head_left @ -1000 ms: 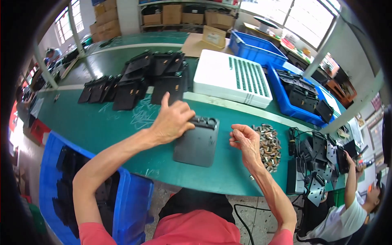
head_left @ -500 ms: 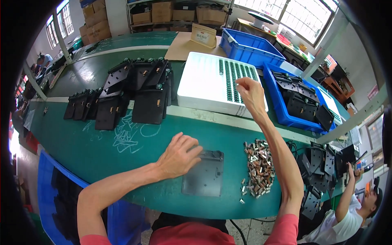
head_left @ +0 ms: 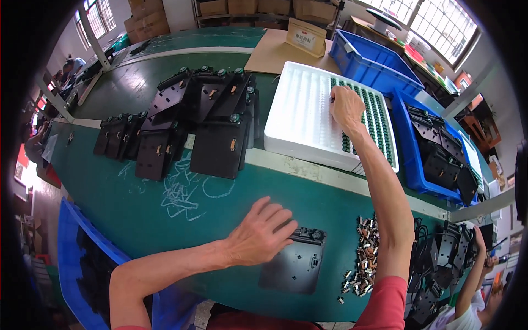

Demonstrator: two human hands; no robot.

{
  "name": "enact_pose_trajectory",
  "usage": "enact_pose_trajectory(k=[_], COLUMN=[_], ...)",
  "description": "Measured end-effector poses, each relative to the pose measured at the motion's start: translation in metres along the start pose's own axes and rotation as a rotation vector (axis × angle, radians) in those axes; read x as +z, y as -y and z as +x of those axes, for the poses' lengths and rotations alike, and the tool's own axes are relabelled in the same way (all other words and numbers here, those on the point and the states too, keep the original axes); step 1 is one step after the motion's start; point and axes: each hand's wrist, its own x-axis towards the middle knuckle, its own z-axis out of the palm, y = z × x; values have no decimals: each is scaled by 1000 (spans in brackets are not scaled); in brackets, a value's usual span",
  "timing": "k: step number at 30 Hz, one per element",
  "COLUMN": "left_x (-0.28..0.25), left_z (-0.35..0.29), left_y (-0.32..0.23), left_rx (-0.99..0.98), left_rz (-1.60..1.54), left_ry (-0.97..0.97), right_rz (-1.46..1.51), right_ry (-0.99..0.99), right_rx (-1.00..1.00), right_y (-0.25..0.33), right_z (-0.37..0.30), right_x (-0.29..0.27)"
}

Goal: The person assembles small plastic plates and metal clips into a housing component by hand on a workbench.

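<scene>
A flat black plate with small holes and a raised fitting along its far edge lies on the green table in front of me. My left hand hovers at the plate's far left corner, fingers bent and apart; whether it touches the plate I cannot tell. Out over the white foam tray, my right hand has its fingertips pinched together at the left end of the rows of small green parts. What sits between those fingertips is hidden.
Small metal-and-brown parts are heaped beside my right forearm. Finished-looking black plates stand stacked at the left. Blue crates are behind and right of the tray; another blue bin is at lower left. A co-worker's arm shows at right.
My right hand has shifted across the tray to the leftmost, farther part of the green rows. My left hand stays by the plate's far left corner. The whole view has swung slightly.
</scene>
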Motion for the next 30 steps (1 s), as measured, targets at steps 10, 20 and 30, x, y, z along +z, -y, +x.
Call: enact_pose_trajectory(k=[10, 20, 30], left_x=[2, 1, 2], left_z=[-1, -2, -2], left_y=[-2, -1, -2], left_rx=[-3, 7, -16], left_rz=[11, 5, -4], left_ry=[3, 2, 22], right_rz=[-127, -110, 407], right_ry=[32, 68, 207], right_rx=[-142, -118, 66], right_y=[-4, -9, -37], right_z=[14, 24, 31], right_x=[-4, 1, -9])
